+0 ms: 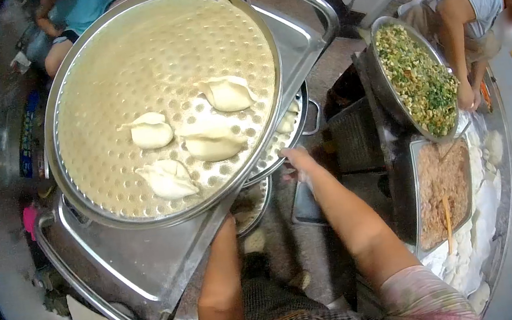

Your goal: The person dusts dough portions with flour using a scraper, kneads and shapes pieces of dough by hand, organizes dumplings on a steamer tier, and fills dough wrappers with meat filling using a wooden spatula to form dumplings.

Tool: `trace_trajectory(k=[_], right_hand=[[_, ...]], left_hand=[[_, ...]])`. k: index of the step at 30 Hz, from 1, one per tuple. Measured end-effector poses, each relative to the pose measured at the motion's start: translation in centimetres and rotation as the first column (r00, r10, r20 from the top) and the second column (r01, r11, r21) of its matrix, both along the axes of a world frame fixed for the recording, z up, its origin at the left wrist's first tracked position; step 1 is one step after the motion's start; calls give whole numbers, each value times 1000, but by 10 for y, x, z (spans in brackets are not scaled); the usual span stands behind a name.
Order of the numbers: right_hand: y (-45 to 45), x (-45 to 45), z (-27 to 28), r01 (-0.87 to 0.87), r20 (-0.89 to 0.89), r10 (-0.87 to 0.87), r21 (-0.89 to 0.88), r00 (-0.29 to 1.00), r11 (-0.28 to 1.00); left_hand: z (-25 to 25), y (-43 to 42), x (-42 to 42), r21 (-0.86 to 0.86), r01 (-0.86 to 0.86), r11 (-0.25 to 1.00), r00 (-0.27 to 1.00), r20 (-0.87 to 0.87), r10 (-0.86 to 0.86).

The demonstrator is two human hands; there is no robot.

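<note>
A large round steamer tray (123, 54) with a dimpled, perforated base rests on a metal cart (132, 256). Several pleated dumplings (214, 143) lie on it. Below the cart's top, a second round steamer tray (265, 166) shows in part, with pale dumplings (287, 119) inside. My right hand (297, 159) is closed on this lower tray's rim, thumb on the edge and the other fingers partly hidden. My left forearm (219, 276) reaches under the cart's top edge, which hides the hand. Another round tray (259, 207) sits lower down, partly covered.
To the right stand a bowl of chopped green filling (415, 79) and a pan of minced meat filling (437, 193) with a wooden utensil (448, 224). Pale dough pieces lie beside them. One person (471, 12) is at the far right, another (84, 10) at upper left. The cart's handle (91, 291) curves out.
</note>
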State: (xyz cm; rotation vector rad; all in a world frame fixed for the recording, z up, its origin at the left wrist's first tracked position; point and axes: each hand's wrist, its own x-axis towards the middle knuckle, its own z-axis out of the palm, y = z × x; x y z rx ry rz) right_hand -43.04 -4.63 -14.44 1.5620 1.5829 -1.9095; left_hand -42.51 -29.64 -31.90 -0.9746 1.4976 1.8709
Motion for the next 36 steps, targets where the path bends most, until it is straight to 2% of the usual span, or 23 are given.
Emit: trace_trajectory(k=[4, 8, 9, 10, 15, 18, 19, 21, 23, 24, 25, 28, 32, 35, 36], right_hand=[[-7, -1, 8, -4, -68, 2, -27, 998, 1000], [-19, 12, -5, 62, -32, -61, 9, 998, 998], [-24, 18, -2, 74, -93, -75, -14, 993, 997], [-29, 24, -2, 79, -73, -80, -11, 994, 997], [-45, 48, 4, 15, -52, -15, 0, 999, 1000], [-56, 72, -11, 19, -88, -17, 16, 996, 1000], [-60, 80, -10, 15, -106, -14, 12, 994, 1000], [-65, 94, -8, 0, -119, 2, 15, 993, 1000], [-71, 107, -7, -24, -102, 27, 25, 994, 999], [-73, 113, -7, -36, -93, 39, 29, 995, 999], [-76, 119, -5, -38, -135, 43, 38, 990, 999], [-81, 126, -12, -35, -39, 37, 55, 999, 998], [-80, 138, -32, -101, -80, 104, 36, 991, 994], [-80, 141, -36, -100, -128, 106, 53, 986, 994], [-79, 142, -33, -113, -133, 121, 63, 984, 992]], left_hand=[[-7, -4, -1, -52, 12, 999, 999, -31, -14], [-9, -13, 2, -112, 22, 993, 996, -78, -31], [-11, -16, 3, -132, 27, 991, 995, -93, -39], [-12, -19, 6, -155, 31, 987, 993, -109, -49], [-29, -51, 32, -374, 59, 925, 959, -237, -157], [-24, -71, 62, -480, 8, 878, 895, -388, -220], [12, -72, 66, -344, -19, 939, 903, -408, -131], [77, -55, 72, -93, -179, 979, 858, -502, 110], [137, -47, 82, -141, -115, 983, 886, -462, 37], [150, -46, 85, -165, -81, 983, 898, -439, 0], [141, -52, 91, -178, -91, 980, 885, -466, -2], [152, -54, 100, -187, -113, 976, 926, -376, 35], [155, -58, 104, -180, -75, 981, 885, -466, -18], [159, -60, 103, -178, -48, 983, 890, -455, -39], [160, -59, 102, -171, -78, 982, 911, -412, 1]])
